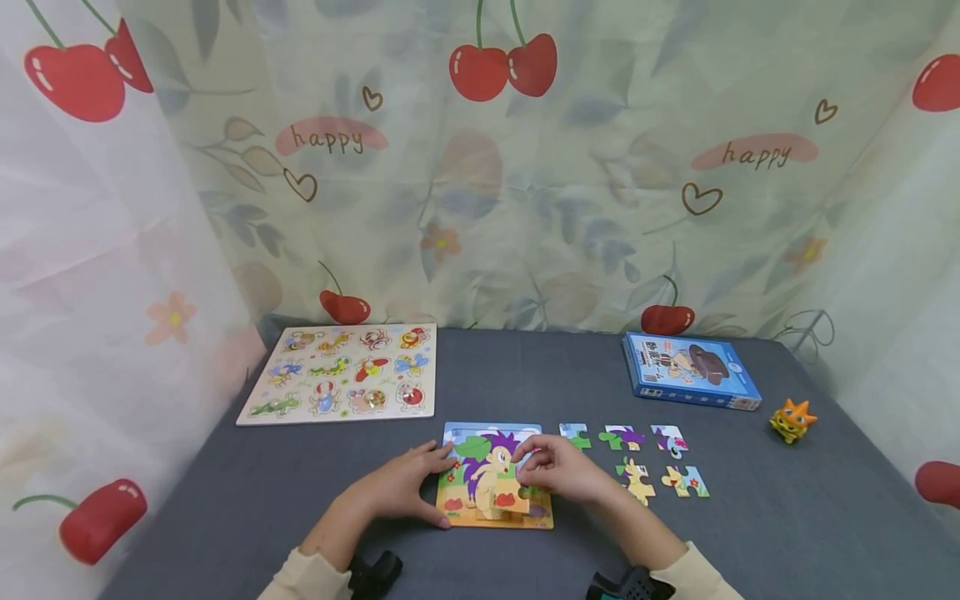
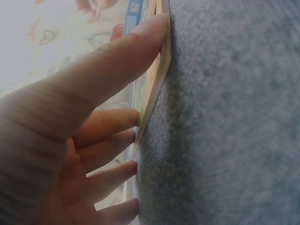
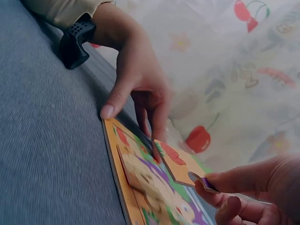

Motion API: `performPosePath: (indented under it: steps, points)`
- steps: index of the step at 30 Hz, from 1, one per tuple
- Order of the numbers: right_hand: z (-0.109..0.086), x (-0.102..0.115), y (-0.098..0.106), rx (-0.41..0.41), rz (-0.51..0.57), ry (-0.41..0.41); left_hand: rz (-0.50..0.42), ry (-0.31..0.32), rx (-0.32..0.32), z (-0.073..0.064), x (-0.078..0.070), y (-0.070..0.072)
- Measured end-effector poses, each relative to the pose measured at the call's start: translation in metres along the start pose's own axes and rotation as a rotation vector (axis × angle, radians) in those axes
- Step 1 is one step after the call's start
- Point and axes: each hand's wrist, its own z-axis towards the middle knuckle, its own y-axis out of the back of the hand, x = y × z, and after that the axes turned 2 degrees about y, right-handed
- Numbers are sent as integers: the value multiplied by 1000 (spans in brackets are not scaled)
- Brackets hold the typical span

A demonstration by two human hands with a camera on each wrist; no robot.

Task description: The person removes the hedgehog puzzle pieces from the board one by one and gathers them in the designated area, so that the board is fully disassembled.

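A hedgehog jigsaw puzzle in a wooden tray (image 1: pixel 525 525) lies in front of me, with a purple-haired hedgehog on it. My left hand (image 1: pixel 405 483) rests at the tray's left side, fingers spread; its thumb (image 2: pixel 150 30) touches the near left corner. With thumb and fingertips my right hand (image 1: pixel 558 467) pinches a puzzle piece (image 3: pixel 174 159) showing red fruit on orange. In the right wrist view this piece is tilted and raised over the tray's picture. Several loose puzzle pieces (image 1: pixel 637 482) lie right of the tray, in two rows.
A wooden insect puzzle board (image 1: pixel 352 392) lies at the back left. At the back right stands a blue box (image 1: pixel 690 371), with a small orange-and-yellow toy figure (image 1: pixel 792 421) near it. A printed curtain (image 1: pixel 510 225) hangs behind the grey table (image 1: pixel 300 467).
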Motion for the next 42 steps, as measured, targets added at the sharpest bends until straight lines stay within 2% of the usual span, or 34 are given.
performPosePath:
  steps: [14, 26, 34, 42]
  points:
    - [-36, -9, 34, -50, -15, -57, 1, 18, -5, -1, -1, 1]
    - [-67, -30, 53, -25, 3, -70, 11, 26, 0, 1, 0, 0]
    - [-79, -42, 54, -29, 8, -103, 8, 22, 2, 0, 0, 0]
    - [-79, -50, 48, -40, -16, -102, 12, 12, 0, 0, -1, 0]
